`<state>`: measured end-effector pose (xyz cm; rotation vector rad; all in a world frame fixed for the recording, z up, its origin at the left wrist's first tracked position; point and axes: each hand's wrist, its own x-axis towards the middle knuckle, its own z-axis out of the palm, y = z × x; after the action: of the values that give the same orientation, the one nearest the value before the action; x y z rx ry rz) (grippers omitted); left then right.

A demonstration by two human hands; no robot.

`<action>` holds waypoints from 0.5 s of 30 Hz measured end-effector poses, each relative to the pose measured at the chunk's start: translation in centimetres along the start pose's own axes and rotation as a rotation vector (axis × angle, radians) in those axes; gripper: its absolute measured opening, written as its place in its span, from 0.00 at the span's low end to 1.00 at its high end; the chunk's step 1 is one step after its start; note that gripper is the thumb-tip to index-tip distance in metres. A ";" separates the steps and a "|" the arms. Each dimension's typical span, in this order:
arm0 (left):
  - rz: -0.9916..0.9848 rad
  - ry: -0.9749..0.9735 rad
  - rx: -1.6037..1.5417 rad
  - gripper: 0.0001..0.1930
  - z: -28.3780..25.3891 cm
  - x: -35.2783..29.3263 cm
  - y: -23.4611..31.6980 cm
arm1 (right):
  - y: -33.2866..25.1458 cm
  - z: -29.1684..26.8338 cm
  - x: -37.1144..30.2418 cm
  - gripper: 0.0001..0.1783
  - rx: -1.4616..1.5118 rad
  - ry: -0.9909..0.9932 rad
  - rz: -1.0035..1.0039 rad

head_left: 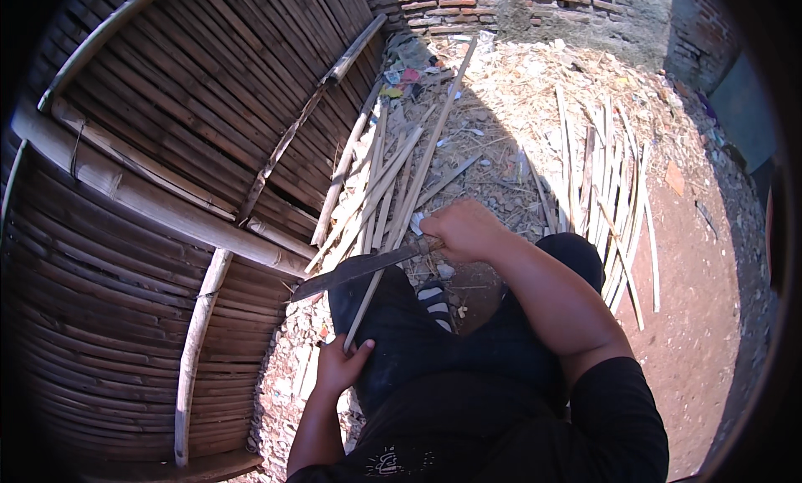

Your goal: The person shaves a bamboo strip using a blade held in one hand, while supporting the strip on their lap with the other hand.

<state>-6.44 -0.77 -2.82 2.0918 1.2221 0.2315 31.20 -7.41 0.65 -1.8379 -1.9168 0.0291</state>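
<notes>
My right hand [468,231] is closed round the handle of a machete [359,268]. Its long dark blade points left and crosses above my left thigh, over a bamboo strip [434,144]. My left hand [341,364] grips the near end of that strip beside my left thigh, thumb out along it. From there the strip slants up and away, passing beneath the blade toward the brick wall. Whether the blade touches the strip I cannot tell.
A bamboo-slat wall [125,257] with thick poles stands close on my left. More strips [384,178] lie ahead beside it, and another pile [606,182] lies to the right. Rubble and litter cover the ground up to a brick wall [451,7].
</notes>
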 end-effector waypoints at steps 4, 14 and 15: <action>-0.033 -0.007 -0.017 0.25 0.0 0.0 0.5 | 4.4 -2.7 -0.9 0.11 0.101 0.250 0.358; -0.003 -0.014 -0.041 0.26 0.1 0.2 0.0 | 2.8 -2.8 -0.8 0.13 0.189 0.138 0.252; -0.007 -0.014 -0.052 0.26 0.0 0.2 0.1 | 2.1 -2.3 -0.7 0.13 0.147 0.071 0.179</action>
<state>-6.32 -0.65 -2.82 2.0412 1.2023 0.2422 33.95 -8.55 1.77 -1.8794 -1.6519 0.1573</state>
